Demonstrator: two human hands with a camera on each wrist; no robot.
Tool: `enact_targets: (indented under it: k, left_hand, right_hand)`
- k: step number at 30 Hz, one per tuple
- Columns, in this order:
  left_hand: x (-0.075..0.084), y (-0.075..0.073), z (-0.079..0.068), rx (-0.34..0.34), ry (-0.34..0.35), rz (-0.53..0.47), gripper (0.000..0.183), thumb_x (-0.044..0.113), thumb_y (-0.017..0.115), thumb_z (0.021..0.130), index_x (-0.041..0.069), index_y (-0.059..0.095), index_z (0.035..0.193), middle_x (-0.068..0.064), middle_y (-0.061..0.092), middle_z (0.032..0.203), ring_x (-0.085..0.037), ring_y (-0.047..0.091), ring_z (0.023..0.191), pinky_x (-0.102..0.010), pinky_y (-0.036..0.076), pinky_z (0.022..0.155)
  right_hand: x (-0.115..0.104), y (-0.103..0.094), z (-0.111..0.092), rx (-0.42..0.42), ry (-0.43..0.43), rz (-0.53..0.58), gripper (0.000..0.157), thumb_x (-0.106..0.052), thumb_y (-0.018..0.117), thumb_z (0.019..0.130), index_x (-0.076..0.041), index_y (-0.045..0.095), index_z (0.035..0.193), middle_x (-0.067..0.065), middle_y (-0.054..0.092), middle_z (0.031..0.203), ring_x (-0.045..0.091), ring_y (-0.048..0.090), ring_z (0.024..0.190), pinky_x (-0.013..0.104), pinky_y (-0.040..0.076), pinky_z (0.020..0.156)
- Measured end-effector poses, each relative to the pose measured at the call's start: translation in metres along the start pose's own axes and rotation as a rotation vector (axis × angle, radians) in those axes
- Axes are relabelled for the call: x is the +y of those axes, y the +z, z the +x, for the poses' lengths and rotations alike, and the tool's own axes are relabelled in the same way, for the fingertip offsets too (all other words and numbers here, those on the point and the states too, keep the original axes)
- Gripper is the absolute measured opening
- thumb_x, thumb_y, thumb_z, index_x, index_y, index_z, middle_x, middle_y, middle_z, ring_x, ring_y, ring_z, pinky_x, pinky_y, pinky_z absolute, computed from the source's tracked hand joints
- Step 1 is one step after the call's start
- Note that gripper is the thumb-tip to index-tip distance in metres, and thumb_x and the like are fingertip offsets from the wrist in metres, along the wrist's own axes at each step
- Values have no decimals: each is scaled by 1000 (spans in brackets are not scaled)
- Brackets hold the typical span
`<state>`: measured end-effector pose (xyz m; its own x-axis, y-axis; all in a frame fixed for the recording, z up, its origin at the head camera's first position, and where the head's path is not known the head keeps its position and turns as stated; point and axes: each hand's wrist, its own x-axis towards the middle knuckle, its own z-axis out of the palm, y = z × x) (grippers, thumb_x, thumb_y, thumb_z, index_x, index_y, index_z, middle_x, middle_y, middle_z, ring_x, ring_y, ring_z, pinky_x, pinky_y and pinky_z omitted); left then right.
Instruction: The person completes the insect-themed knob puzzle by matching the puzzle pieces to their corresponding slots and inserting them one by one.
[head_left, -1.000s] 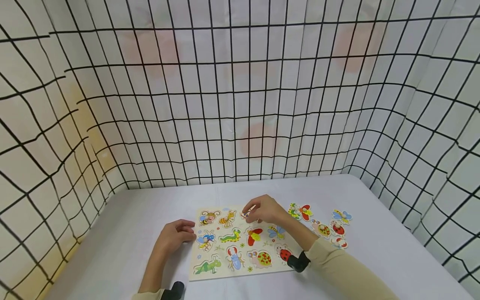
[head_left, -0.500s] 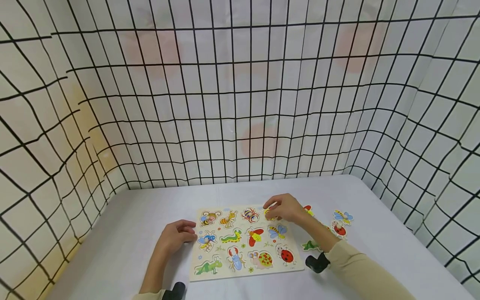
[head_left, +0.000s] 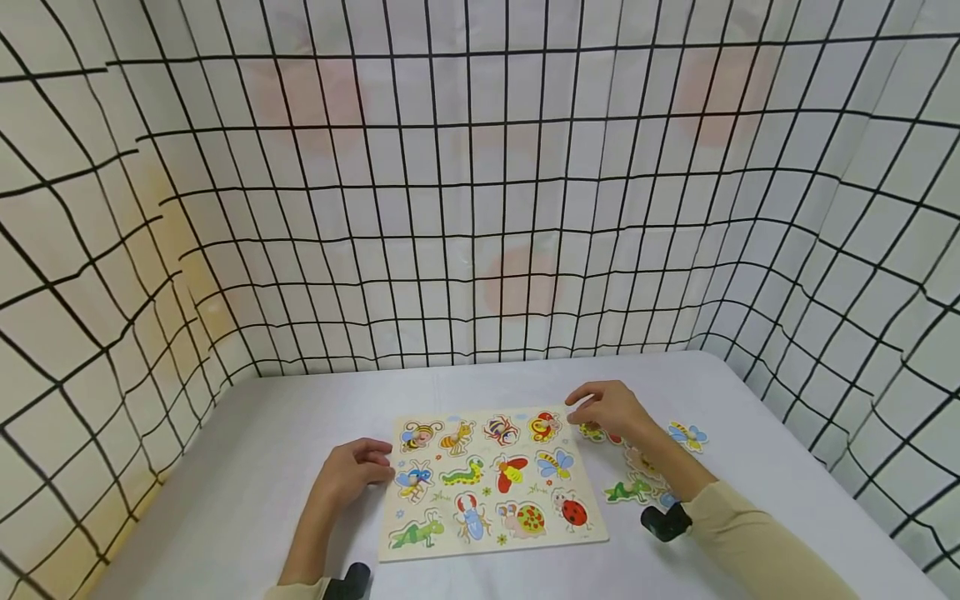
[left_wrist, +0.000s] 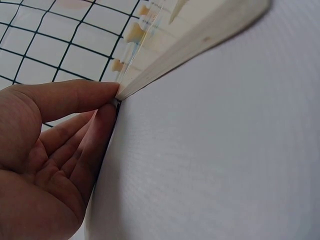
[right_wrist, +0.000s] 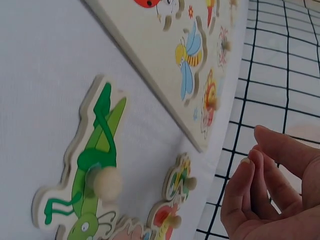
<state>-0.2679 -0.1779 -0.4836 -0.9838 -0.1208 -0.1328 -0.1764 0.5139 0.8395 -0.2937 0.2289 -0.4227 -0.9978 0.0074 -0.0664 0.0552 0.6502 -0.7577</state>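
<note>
A wooden insect peg puzzle board (head_left: 480,497) lies flat on the white table. Its back row holds knobbed pieces, among them a spider (head_left: 500,430) and a red and yellow bug (head_left: 545,426) in the corner recess. Past the board's back right corner, my right hand (head_left: 611,408) hovers with thumb and fingertips apart, nothing between them in the right wrist view. Under and beside it lie loose pieces: a caterpillar (right_wrist: 179,180), a red-winged bug (right_wrist: 162,215) and a green grasshopper (right_wrist: 92,175). My left hand (head_left: 348,473) rests at the board's left edge, thumb (left_wrist: 75,97) touching it.
A blue-winged bee piece (head_left: 687,435) lies farthest right on the table (head_left: 300,408). The right forearm covers part of the loose pieces. A black grid on white walls (head_left: 472,208) encloses the table at the back and both sides.
My right hand has moved right, from over the spider to the back right corner recess, then off the board towards the loose pieces. The red and yellow bug is now uncovered. My left hand stays put.
</note>
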Motion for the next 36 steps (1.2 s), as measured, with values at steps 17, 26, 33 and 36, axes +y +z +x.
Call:
enact_targets:
  k: [17,26,33,36]
  left_hand:
    - [3,-3,-2,-1,0,7,36,9,80,81,5,71,116,-6,68,88,-20,60,81,-29,51,73]
    - [4,-2,-2,3,7,11,35,8,80,81,5,71,115,-6,68,88,-20,60,80,-28,51,72]
    - [4,-2,-4,-2,8,6,36,9,80,81,5,71,116,-6,68,88,-20,60,80,-29,51,72]
    - [4,-2,-4,-1,8,5,36,8,80,81,4,71,116,-5,68,88,-20,60,80,-28,51,72]
  right_hand:
    - [26,-12,12,59,61,17,35,-22,76,89,-6,70,120,12,67,90,27,60,77,35,50,68]
    - [36,-9,13,74,74,-3,33,-22,78,87,-5,71,115,11,74,96,23,62,78,33,50,66]
    - [41,-9,14,75,60,-9,32,-19,77,86,-4,72,114,10,75,93,21,61,72,33,47,61]
    - [43,-9,15,70,70,-9,30,-18,76,86,-5,73,114,9,75,94,21,60,71,32,46,60]
